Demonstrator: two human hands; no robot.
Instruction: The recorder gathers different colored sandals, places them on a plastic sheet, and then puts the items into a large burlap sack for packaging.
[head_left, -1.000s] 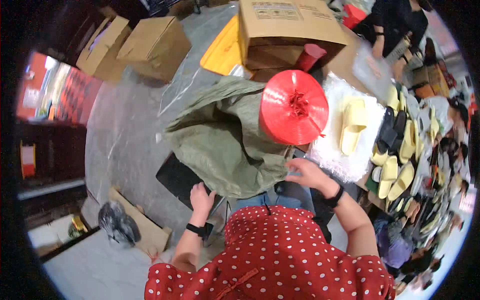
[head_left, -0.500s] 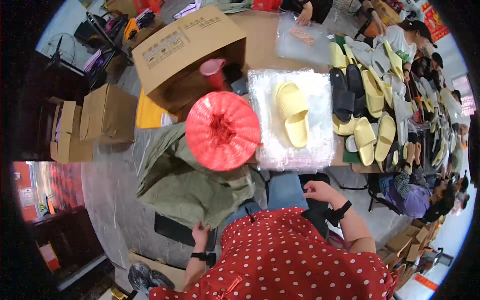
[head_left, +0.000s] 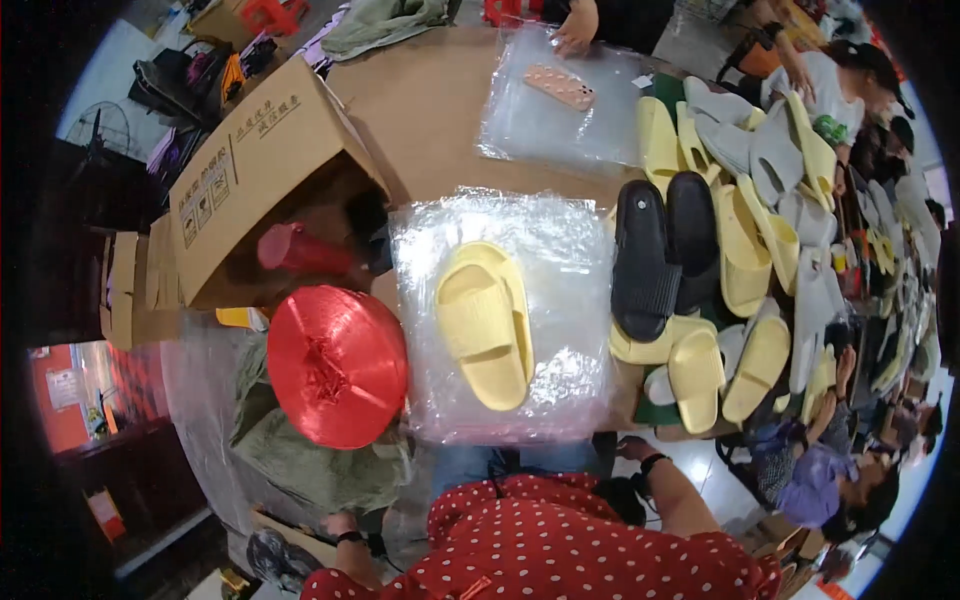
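Observation:
A pale yellow slide slipper point(head_left: 474, 325) lies on a stack of clear plastic bags point(head_left: 560, 290) on the table in front of me. Left of the stack sits a big roll of shiny red plastic twine point(head_left: 372, 345). Below the table edge my left hand point(head_left: 340, 523) is low beside a crumpled green woven sack point(head_left: 300, 455). Its fingers are too small and covered to make out, and contact with the sack is unclear. At the table's front edge, right of my lap, my right hand point(head_left: 634, 449) hangs with loosely bent fingers, holding nothing visible.
An open cardboard box point(head_left: 240, 170) with a red cup point(head_left: 300, 248) inside stands at the left. Black, yellow and grey slippers point(head_left: 645, 265) crowd the right. Across the table, another person's hand point(head_left: 577, 28) rests by clear bags with a pink phone point(head_left: 560, 86). Other people sit at right.
The view has shifted: the stack, slipper and twine roll appear lower and farther left. Both my hands are lower in the picture. The slipper still lies on the stack.

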